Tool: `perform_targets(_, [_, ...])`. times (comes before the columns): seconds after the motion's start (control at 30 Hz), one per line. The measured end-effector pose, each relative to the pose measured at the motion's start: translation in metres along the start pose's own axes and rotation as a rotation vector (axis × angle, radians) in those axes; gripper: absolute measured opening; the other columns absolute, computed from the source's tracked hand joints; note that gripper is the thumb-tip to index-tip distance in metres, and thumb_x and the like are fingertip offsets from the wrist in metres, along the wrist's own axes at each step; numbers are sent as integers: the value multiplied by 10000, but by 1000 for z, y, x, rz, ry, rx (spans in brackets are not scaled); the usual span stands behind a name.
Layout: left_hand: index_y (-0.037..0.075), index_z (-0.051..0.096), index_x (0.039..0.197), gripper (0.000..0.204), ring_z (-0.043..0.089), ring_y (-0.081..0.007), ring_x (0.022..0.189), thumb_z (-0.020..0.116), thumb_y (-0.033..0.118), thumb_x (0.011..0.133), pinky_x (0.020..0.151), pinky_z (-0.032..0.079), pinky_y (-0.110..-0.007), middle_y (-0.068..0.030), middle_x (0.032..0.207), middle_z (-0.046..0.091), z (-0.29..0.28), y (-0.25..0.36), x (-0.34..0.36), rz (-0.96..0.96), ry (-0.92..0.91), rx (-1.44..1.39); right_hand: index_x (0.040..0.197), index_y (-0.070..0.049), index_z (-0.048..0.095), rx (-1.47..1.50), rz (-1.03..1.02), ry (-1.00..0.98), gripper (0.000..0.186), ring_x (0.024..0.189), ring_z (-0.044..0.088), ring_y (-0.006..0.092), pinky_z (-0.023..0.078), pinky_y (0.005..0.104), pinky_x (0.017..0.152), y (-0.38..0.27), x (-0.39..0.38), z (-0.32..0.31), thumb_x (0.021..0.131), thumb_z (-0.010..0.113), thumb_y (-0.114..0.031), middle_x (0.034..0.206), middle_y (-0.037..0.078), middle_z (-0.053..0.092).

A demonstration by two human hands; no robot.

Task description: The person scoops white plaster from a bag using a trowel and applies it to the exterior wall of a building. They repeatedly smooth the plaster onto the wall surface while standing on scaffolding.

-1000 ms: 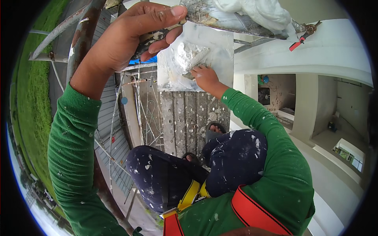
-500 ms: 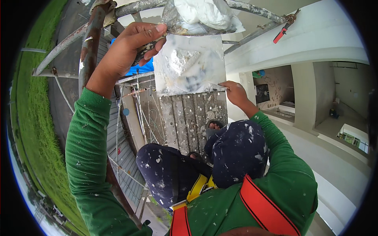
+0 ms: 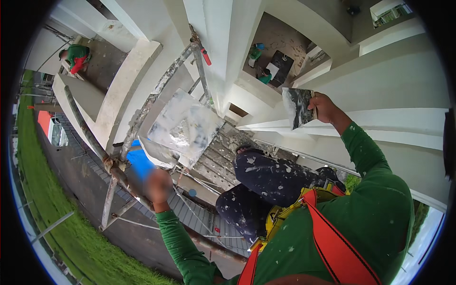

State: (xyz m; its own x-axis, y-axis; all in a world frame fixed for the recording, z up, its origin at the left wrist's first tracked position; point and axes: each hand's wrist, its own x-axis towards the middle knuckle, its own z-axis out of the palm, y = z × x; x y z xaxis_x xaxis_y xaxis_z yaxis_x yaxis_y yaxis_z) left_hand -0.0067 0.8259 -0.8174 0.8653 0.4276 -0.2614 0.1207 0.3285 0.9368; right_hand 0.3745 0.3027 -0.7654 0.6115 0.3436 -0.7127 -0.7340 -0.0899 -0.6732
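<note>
My left hand (image 3: 159, 185) is low at centre-left by the scaffold rail, its fingers blurred. Directly above it is a pale flat tool (image 3: 154, 153) with white material; whether the fingers grip it is unclear. My right hand (image 3: 323, 108) is raised at centre-right, fingers closed on a wide scraper (image 3: 297, 108) with a streaked dark and white blade. Between my hands a square board (image 3: 202, 118), smeared white, carries a lump of white compound (image 3: 181, 134). It rests on a spattered metal platform (image 3: 221, 161), where my legs are bent.
Rusty scaffold tubes (image 3: 149, 102) frame the left and back, one holding a red-handled tool (image 3: 205, 57). White beams and ledges (image 3: 389, 118) line the right. Co-workers (image 3: 76, 59) appear upper left and in an opening below (image 3: 263, 76). A drop shows a road and grass (image 3: 47, 190).
The view has swung, bringing more of the building and co-workers into sight. My left hand has dropped low. My right hand has left the board's edge and is raised outward with the scraper.
</note>
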Motion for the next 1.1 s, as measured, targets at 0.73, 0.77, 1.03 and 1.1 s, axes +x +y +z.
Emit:
perform_targets(0.73, [15, 598, 882, 283, 530, -162, 534, 609, 277, 987, 450, 428, -290, -121, 689, 592, 341, 339, -186, -109, -273, -252, 1047, 49, 656, -673, -441, -104, 426, 875, 623, 171, 510, 296, 803, -330, -455, -102, 627, 658, -20, 946, 67, 683])
perform_targets(0.77, [47, 573, 912, 223, 543, -180, 554, 613, 253, 986, 453, 432, -294, -138, 722, 602, 345, 340, -194, -99, -281, -251, 1056, 47, 656, -719, -462, -102, 430, 875, 622, 171, 509, 297, 804, -328, -456, -101, 634, 658, -33, 947, 67, 682])
perform_targets(1.03, [-11, 559, 1066, 299, 533, -180, 553, 612, 266, 965, 424, 427, -290, -127, 775, 603, 367, 344, -217, -268, -319, -266, 1132, 29, 645, -990, -178, 36, 502, 853, 615, 168, 500, 297, 771, -349, -471, -52, 659, 685, -133, 923, 70, 692])
perform_targets(1.1, [-12, 563, 1058, 287, 538, -179, 560, 603, 259, 973, 424, 430, -291, -132, 777, 606, 363, 337, -222, -274, -324, -255, 1140, 25, 646, -909, -201, 17, 506, 857, 618, 174, 501, 301, 774, -348, -473, -46, 660, 681, -130, 928, 73, 695])
